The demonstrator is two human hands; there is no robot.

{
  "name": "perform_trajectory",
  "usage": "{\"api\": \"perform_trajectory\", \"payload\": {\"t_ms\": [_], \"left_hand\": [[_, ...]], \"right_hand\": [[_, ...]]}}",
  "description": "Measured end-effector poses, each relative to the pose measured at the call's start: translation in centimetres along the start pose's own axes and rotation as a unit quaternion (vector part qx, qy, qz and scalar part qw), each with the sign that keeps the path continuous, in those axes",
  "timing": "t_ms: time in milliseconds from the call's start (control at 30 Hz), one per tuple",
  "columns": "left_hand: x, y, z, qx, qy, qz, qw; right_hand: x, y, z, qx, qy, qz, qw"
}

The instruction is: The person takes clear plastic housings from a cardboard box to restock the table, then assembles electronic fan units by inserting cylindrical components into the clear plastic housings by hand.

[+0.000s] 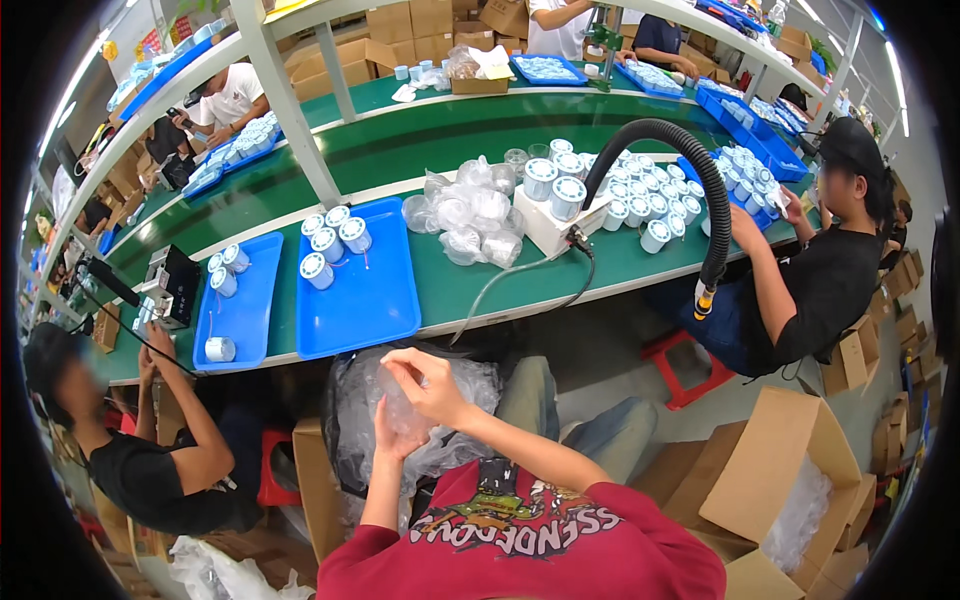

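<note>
My left hand (397, 432) is wrapped round a clear plastic cup-like piece (399, 397) held above my lap. Over its top, my right hand (432, 388) has its fingers bent together at the piece's upper edge. Below both hands lies a large heap of clear plastic pieces (460, 440) in a lined box. Ahead on the green bench (440, 305) is a blue tray (360, 325) with several white-and-blue round canisters (325, 241) at its far end.
A pile of clear plastic cups (470, 205) lies beyond the tray. Right of it stand a white box device (550, 228), a black flexible hose (715, 180) and many canisters. Co-workers sit left and right. An open carton (775, 480) is at right, beside a red stool (690, 370).
</note>
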State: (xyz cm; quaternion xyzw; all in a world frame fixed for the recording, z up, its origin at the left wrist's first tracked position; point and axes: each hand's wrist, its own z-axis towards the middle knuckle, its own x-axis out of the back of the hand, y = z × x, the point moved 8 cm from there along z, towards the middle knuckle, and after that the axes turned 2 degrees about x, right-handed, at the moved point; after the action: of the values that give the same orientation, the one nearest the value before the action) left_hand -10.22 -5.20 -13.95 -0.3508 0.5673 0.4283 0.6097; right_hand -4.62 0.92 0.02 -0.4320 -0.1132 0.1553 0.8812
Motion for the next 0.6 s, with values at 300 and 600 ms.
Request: {"api": "perform_trajectory", "payload": {"t_ms": [300,600], "left_hand": [[1.0,9.0,-6.4,-0.207,0.245,0.121,0.939],[-3.0,14.4,-10.4,-0.326,0.143,0.233,0.905]], "right_hand": [[3.3,2.0,-3.8,0.062,0.203,-0.096,0.972],[12.5,6.1,-3.0,0.028,0.166,-0.237,0.957]]}}
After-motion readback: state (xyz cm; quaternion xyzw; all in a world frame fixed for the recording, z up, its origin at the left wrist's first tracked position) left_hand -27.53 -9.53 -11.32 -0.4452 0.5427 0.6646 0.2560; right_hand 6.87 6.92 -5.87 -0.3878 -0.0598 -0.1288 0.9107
